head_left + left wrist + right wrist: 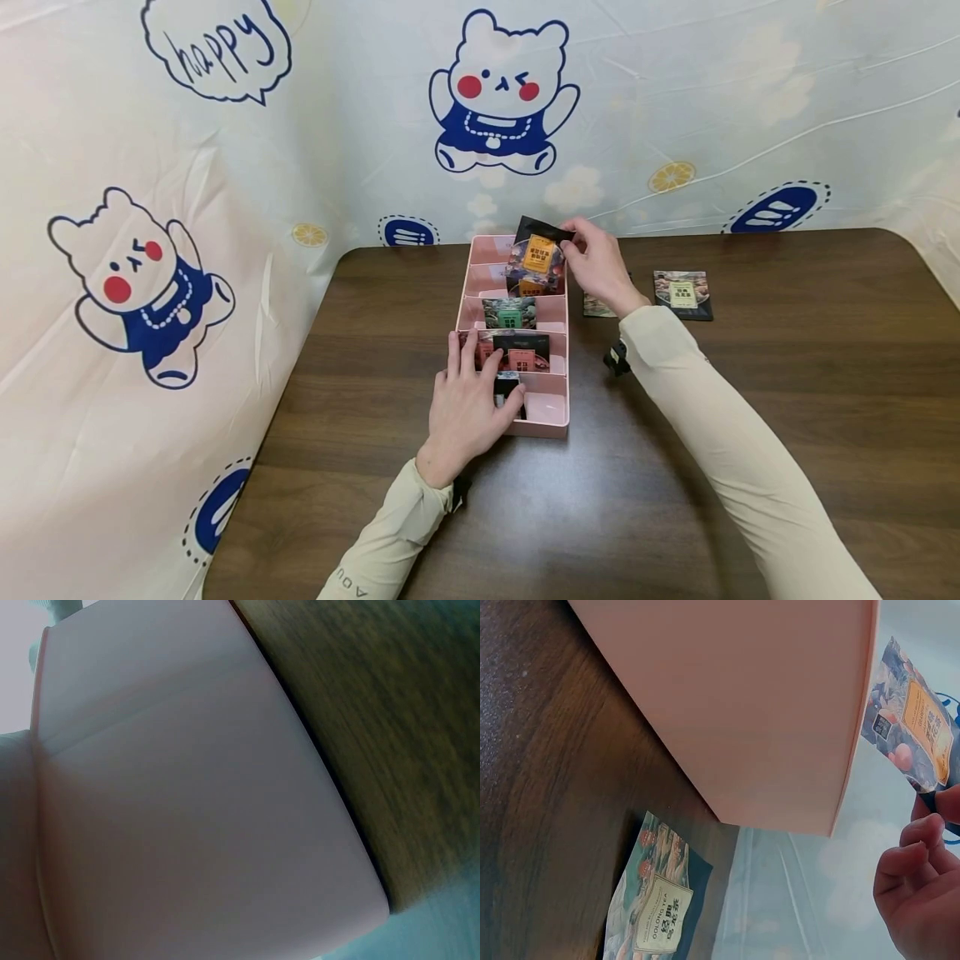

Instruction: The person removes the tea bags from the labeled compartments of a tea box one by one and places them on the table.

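A dark tea sachet with an orange label (538, 253) is pinched at its top corner by my right hand (596, 260). It hangs over the far part of a pink divided box (551, 429), in front of another orange-labelled sachet (534, 287). My left hand (467, 408) lies across the near left side of the box, its fingers spread over the red-labelled sachets (522, 354). Whether those fingers press on them I cannot tell. A green-labelled sachet (510, 314) stands in the middle compartment. The left wrist view holds mostly the box's outer wall (187, 795).
To the right of the box, an oolong tea sachet (681, 294) lies on the wooden table (360, 358). Another sachet (597, 308) is partly hidden under my right wrist. A printed cloth (360, 125) hangs behind the table and along its left side.
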